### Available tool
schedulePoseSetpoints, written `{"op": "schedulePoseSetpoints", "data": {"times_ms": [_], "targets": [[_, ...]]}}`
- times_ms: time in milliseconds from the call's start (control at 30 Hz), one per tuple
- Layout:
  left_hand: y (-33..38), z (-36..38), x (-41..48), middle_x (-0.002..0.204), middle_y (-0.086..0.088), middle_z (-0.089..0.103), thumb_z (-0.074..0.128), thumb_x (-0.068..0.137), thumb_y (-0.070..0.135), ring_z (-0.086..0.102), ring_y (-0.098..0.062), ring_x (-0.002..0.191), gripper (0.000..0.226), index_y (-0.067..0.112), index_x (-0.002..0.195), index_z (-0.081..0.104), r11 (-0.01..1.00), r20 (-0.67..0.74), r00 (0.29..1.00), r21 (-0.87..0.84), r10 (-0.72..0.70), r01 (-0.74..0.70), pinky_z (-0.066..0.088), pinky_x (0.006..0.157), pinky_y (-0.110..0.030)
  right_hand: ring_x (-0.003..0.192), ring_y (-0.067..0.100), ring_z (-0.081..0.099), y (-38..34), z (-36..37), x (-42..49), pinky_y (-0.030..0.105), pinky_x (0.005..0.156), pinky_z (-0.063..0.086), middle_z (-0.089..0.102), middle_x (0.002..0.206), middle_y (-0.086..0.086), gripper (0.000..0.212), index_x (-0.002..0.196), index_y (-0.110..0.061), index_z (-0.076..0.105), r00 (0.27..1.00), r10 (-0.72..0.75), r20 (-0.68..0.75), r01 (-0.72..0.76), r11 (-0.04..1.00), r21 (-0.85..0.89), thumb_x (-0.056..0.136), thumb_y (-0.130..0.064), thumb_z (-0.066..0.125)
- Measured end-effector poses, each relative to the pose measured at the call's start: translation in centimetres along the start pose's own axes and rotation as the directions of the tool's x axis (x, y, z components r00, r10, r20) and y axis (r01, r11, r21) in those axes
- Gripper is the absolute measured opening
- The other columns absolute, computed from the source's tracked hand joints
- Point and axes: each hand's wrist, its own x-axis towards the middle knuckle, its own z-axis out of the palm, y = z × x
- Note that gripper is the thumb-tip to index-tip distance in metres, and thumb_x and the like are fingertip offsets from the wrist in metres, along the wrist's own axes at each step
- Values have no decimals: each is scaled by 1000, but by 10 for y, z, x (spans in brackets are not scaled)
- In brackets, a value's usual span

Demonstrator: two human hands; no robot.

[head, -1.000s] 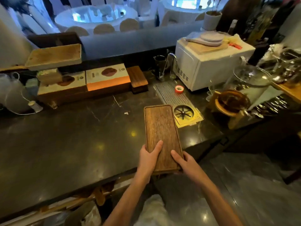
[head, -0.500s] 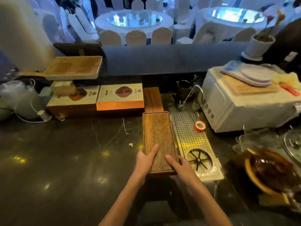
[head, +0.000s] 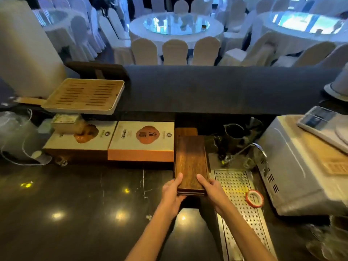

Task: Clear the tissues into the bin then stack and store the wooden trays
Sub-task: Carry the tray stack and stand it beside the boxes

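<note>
dark wooden trays (head: 191, 159) stacked, left hand (head: 172, 194) and right hand (head: 212, 193) grip closed on them, box (head: 143, 140) lettering unreadable

Both hands gripped the near end of the dark wooden tray (head: 191, 159), left hand (head: 171, 194) and right hand (head: 212, 193), near the table's (head: 84, 204) far edge.

On the dark surface (head: 79, 213) two printed boxes (head: 141, 140) sit side by side under a slatted bamboo tray (head: 82, 95). A perforated metal drain tray (head: 237, 187) carries a red tape roll (head: 254, 198), beside a white microwave (head: 301, 166).
</note>
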Motion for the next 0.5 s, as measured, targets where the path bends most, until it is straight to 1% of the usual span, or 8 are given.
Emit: {"op": "schedulePoseSetpoints", "data": {"times_ms": [100,200,300,333,400,467,500], "targets": [[6,9,31,122,-26,62,69,85,13,63,-39,111,53,-3,130,46,994,-127,990,-90,-66,54,48,101,-52,87,15,74,-5,0,34,25,72,58,76,98,3,60,117,-12,62,1000,6,-16,-6,999,-43,76,-55,68],[5,11,55,120,-25,63,68,87,10,62,-39,111,49,-3,129,48,988,-211,971,-129,-111,85,47,103,-52,88,14,73,-1,2,55,21,70,57,72,105,2,56,124,-11,56,999,8,-40,-12,995,-96,84,-49,64],[-2,10,69,121,-24,63,64,90,14,61,-37,113,46,-1,131,48,977,-225,965,-192,-135,92,46,104,-48,98,10,65,2,6,65,17,74,51,64,113,-1,59,133,-12,46,998,-26,-65,12,979,-203,89,-49,58],[-4,10,71,121,-24,63,63,90,16,61,-35,113,46,0,131,49,975,-215,968,-205,-132,87,45,105,-47,100,11,63,2,8,67,18,76,50,62,115,0,59,134,-12,44,996,-36,-79,15,970,-243,90,-49,56],[-7,9,76,120,-22,64,62,91,19,61,-33,114,46,1,131,49,971,-204,972,-231,-117,68,45,106,-46,106,17,61,0,13,71,24,83,50,59,118,1,57,134,-12,42,990,-56,-131,12,948,-317,92,-48,53],[-9,10,79,120,-21,64,63,91,21,62,-32,113,47,3,132,49,961,-203,973,-272,-107,49,45,106,-45,113,23,58,-4,18,72,30,91,49,56,121,4,52,134,-13,43,976,-128,-175,48,915,-401,94,-45,52],[-10,12,80,121,-21,64,63,91,22,62,-32,113,48,4,133,48,956,-201,974,-289,-107,45,45,106,-45,115,23,54,-5,20,72,30,95,45,51,127,7,53,138,-14,39,964,-178,-196,70,885,-461,95,-42,51]]}}
